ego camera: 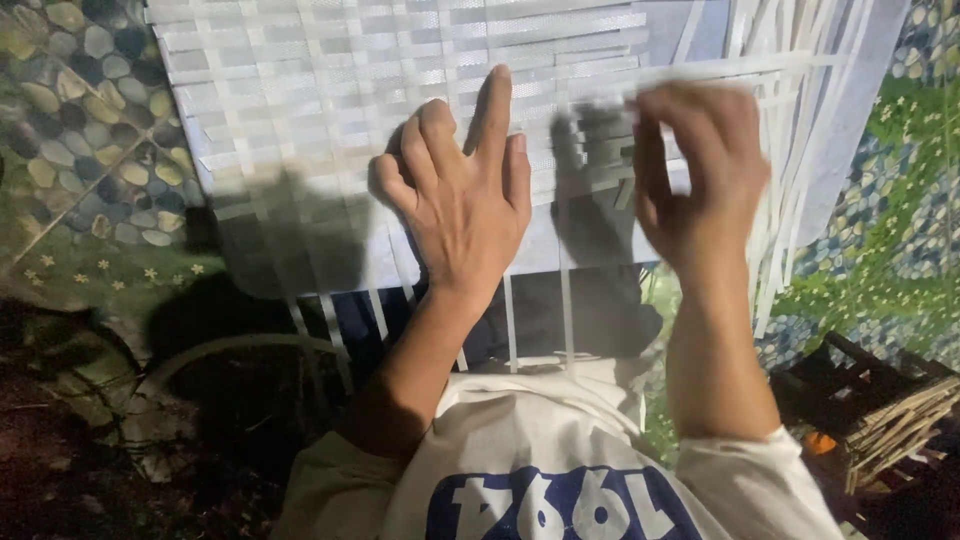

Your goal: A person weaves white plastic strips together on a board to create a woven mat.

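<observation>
Your left hand lies flat on the woven mat, index finger stretched forward, the other fingers bent and loosely spread, pressing the weave down just where the finished part ends. Your right hand is blurred; its fingers curl together around a pale horizontal strip, seemingly pinching it near the mat's right side, though you cannot tell the exact grip.

The risk, as it looks from here: if your left hand lifts or slides, the last rows may loosen and open gaps. Pull the strip too hard or at an angle and it may kink, split, or drag the neighbouring loose strips out of line.

The mat spreads over your lap and the patterned floor covering. The strips are thin, flat, whitish and slightly glossy, like plastic or split cane, forming a tight checkered lattice. A bundle of sticks lies well apart at lower right.
</observation>
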